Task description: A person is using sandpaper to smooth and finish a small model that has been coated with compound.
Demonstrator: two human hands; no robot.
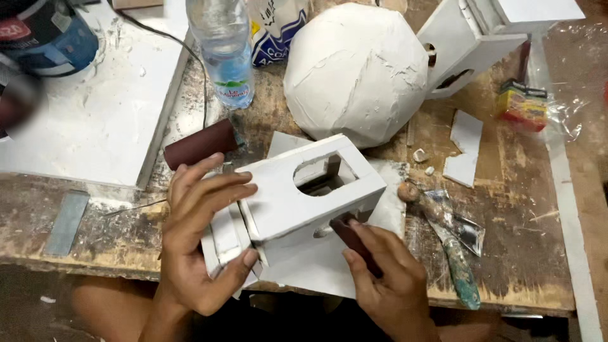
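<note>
A small white box-shaped piece with an oval hole in its top face lies tilted at the front of the wooden workbench. My left hand grips its left end, fingers spread over the top and thumb underneath. My right hand holds a dark brown sanding block pressed against the box's lower right side. A flat white panel lies under the box.
A brown roll of sandpaper lies behind my left hand. A plastic water bottle stands at the back. A large white plastered dome and another white box sit behind. A putty knife rests at right; white board at left.
</note>
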